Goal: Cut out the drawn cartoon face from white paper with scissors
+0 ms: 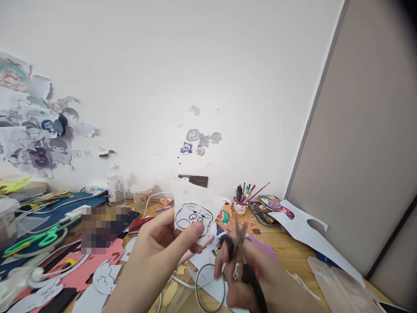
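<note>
Head view: what is the left hand (167, 239) doing?

— Pinching a piece of white paper (193, 194) under its thumb, held up above the cluttered wooden table (276, 239). A round animal face is drawn on it in black outline.

— And the right hand (243, 269)?

— Grasping black-handled scissors (240, 237), blades upward, just right of the paper and apart from it. Blur hides how wide the blades stand.

— Behind them?

— A cup of pens (241, 208) near the wall (247, 108).
</note>
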Tool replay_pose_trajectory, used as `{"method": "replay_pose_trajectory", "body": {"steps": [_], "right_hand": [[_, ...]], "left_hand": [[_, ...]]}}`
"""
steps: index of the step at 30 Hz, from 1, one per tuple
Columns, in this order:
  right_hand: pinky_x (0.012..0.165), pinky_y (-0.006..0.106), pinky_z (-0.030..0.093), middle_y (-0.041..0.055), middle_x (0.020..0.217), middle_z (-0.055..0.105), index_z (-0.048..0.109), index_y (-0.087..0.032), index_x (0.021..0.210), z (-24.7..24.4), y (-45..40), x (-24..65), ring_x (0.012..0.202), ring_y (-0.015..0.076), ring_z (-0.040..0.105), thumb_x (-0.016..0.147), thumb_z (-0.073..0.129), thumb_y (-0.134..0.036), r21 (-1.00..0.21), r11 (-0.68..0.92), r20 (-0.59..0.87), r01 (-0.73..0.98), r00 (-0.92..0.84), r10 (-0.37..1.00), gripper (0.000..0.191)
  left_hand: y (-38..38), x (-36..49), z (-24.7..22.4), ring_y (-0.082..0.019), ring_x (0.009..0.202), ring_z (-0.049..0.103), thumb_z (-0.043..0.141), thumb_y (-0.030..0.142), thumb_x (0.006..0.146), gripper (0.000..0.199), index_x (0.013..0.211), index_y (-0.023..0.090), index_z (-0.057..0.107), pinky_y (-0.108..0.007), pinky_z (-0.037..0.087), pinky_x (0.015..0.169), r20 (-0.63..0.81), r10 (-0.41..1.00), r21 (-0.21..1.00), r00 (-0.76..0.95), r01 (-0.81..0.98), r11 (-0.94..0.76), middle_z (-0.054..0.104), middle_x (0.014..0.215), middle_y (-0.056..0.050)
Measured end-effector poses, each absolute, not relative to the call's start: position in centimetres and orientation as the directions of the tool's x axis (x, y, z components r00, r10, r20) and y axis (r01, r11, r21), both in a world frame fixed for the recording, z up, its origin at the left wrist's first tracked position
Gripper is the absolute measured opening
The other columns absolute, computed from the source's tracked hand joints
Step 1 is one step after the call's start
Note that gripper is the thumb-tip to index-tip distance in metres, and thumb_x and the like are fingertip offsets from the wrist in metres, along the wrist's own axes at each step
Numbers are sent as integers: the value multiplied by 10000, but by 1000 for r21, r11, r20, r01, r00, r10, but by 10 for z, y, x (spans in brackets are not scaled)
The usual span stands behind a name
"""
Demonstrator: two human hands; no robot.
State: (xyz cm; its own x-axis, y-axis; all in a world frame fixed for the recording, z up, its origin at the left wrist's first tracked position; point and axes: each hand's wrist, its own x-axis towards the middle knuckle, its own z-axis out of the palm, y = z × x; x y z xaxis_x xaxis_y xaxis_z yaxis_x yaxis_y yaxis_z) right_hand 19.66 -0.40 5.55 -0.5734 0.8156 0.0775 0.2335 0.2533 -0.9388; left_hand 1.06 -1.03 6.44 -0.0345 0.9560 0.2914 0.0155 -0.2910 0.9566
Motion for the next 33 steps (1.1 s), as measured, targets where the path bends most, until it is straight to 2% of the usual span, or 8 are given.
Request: {"method": "replay_pose_trajectory", "body": {"steps": [3,6,9,14,20,25,29,33], "right_hand": [[529,212,360,-24,812,537,437,-222,832,43,4,187,579,81,452,720,661,-328,-929,365,356,-55,-394,847,272],[573,235,395,-27,809,549,379,-229,784,36,7,176,622,102,492,743,639,-295,-893,384,438,-237,-256,862,271],[610,232,403,-55,700,518,367,-228,764,37,5,172,641,103,499,745,624,-242,-852,432,486,-296,-142,862,258],[564,220,363,-53,686,484,385,-215,767,48,-1,175,597,88,440,696,626,-194,-902,394,424,-176,-195,884,253],[483,214,282,-72,584,373,357,-211,723,51,-7,174,518,78,336,615,632,-247,-955,281,296,-98,-223,929,298],[502,231,307,-62,598,380,361,-221,764,40,-2,175,527,93,356,628,638,-317,-936,264,320,-234,-249,914,323],[548,246,330,-43,648,419,378,-223,785,33,-1,178,582,108,388,662,648,-317,-902,311,385,-300,-231,894,311],[615,269,365,-22,731,457,412,-226,810,37,-7,180,648,119,439,684,664,-319,-875,278,403,-395,-278,872,296]], "left_hand": [[-7,20,62,-137,677,585,652,367,734,172,750,197,631,-207,468,631,255,966,963,32,-95,-252,649,696,-3],[-7,29,60,-157,721,603,669,351,720,187,809,187,651,-242,484,694,229,970,963,80,-166,-214,685,782,-29],[-10,36,59,-188,772,628,685,320,703,229,886,184,665,-270,493,712,205,974,959,93,-220,-181,706,872,-56],[-13,42,62,-209,762,646,710,288,658,261,891,176,684,-262,487,665,197,980,954,5,-233,-191,719,842,-63],[-10,40,59,-174,697,616,720,273,650,163,770,163,717,-225,466,626,208,975,957,73,-224,-187,706,722,-34],[-9,42,55,-138,588,563,729,267,638,119,703,167,723,-201,424,547,213,972,950,98,-255,-182,667,608,-8],[-10,46,51,-167,638,594,696,369,672,230,771,163,721,-226,429,567,206,976,934,70,-311,-175,700,701,-48],[-9,46,48,-201,666,625,698,359,676,285,872,153,709,-281,460,622,175,964,907,202,-415,-77,710,755,-72]]}}
